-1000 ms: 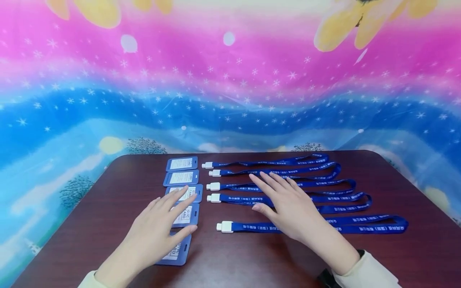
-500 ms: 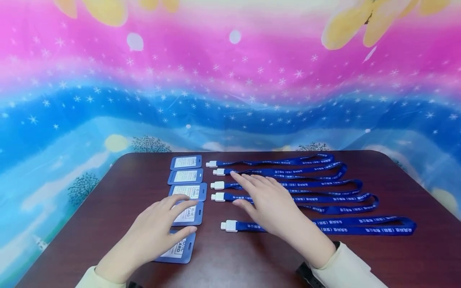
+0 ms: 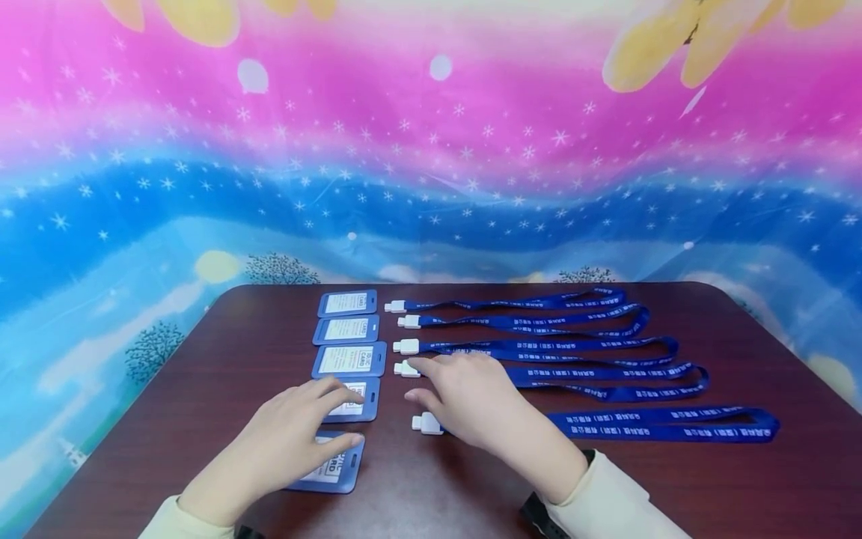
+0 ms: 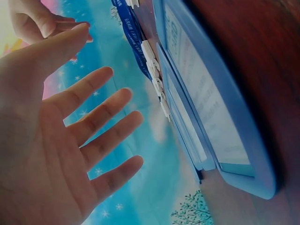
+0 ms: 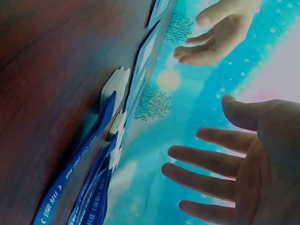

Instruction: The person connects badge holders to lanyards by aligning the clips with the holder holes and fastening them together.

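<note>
My left hand point(image 3: 286, 438) hovers over the two nearest blue badge holders. Its fingers are spread and slightly bent in the left wrist view, with nothing in the palm. The nearest badge holder point(image 3: 333, 475) is partly hidden by that hand; the one behind it point(image 3: 369, 408) is partly covered too. My right hand point(image 3: 478, 404) is above the nearest blue lanyard point(image 3: 660, 432), beside its white plastic buckle point(image 3: 429, 424). In the right wrist view its fingers point(image 5: 206, 159) are extended and apart from the lanyards. Neither hand holds anything.
Further badge holders point(image 3: 350, 360) continue the column towards the back. More blue lanyards point(image 3: 606, 346) lie in a row right of them, buckles pointing left. The dark brown table point(image 3: 202, 359) ends at a rounded back edge, against a colourful printed cloth point(image 3: 431, 187).
My right hand has moved left and towards me, from over the middle of the straps to near the buckles. My left hand has lowered a little, its fingers bending more. The holders and lanyards lie still.
</note>
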A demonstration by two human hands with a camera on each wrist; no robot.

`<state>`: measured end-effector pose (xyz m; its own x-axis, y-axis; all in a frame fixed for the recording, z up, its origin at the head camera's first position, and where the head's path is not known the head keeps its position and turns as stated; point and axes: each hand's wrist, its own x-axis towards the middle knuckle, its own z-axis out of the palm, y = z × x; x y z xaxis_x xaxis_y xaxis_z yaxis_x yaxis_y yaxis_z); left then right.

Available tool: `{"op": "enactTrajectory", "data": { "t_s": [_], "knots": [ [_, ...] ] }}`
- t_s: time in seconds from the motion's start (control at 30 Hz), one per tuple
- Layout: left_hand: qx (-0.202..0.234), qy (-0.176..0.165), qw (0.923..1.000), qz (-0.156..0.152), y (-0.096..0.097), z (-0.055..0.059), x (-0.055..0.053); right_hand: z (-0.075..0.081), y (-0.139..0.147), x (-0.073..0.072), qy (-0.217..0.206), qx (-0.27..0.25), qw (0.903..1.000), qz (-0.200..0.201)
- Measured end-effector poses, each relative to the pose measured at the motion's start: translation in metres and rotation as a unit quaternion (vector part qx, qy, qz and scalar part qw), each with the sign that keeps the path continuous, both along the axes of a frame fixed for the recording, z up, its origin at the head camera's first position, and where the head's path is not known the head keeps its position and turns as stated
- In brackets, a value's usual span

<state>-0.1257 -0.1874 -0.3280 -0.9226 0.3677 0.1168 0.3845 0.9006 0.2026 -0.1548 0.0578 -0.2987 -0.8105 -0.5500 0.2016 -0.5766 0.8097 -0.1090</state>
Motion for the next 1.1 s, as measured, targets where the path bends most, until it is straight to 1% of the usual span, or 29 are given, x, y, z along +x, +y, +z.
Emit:
{"op": "enactTrajectory", "data": {
  "t_s": [0.07, 0.13, 0.23, 0.3, 0.37, 0.43, 0.5, 0.63, 0.73, 0.83, 0.97, 1.1],
  "knots": [
    [-0.002, -0.009, 1.0, 0.004, 0.0, -0.001, -0.001, -0.001, 0.001, 0.0, -0.004, 0.01, 0.9999, 0.009],
    [-0.004, -0.027, 0.9995, 0.013, -0.001, -0.002, -0.001, -0.001, 0.002, 0.0, -0.017, 0.023, 0.9994, 0.02],
    [-0.006, -0.056, 0.9981, 0.026, -0.003, -0.003, -0.001, -0.003, 0.003, -0.001, -0.042, 0.047, 0.9974, 0.035],
    [-0.005, -0.067, 0.9974, 0.028, -0.006, -0.004, -0.001, -0.004, 0.002, -0.001, -0.064, 0.057, 0.9954, 0.041],
    [-0.004, -0.072, 0.997, 0.028, -0.01, -0.004, -0.001, -0.006, 0.001, -0.001, -0.081, 0.063, 0.9937, 0.045],
    [-0.001, -0.076, 0.9968, 0.027, -0.014, -0.004, -0.001, -0.008, 0.001, -0.002, -0.087, 0.064, 0.9928, 0.05],
    [0.001, -0.078, 0.9967, 0.023, -0.018, -0.005, -0.002, -0.011, 0.002, -0.003, -0.086, 0.061, 0.9927, 0.059],
    [0.007, -0.082, 0.9965, 0.013, -0.024, -0.004, -0.002, -0.016, 0.003, -0.005, -0.065, 0.058, 0.9935, 0.072],
    [0.014, -0.091, 0.9957, 0.008, -0.025, -0.004, -0.002, -0.017, 0.004, -0.005, -0.067, 0.06, 0.9932, 0.073],
    [0.02, -0.096, 0.9951, -0.006, -0.025, -0.005, -0.002, -0.017, 0.004, -0.003, -0.075, 0.062, 0.9929, 0.068],
    [0.021, -0.086, 0.9957, -0.025, -0.024, -0.007, -0.002, -0.019, 0.003, -0.003, -0.07, 0.069, 0.993, 0.066],
    [0.018, -0.08, 0.9961, -0.032, -0.025, -0.009, -0.002, -0.02, 0.003, -0.004, -0.083, 0.071, 0.9918, 0.066]
  ]
}}
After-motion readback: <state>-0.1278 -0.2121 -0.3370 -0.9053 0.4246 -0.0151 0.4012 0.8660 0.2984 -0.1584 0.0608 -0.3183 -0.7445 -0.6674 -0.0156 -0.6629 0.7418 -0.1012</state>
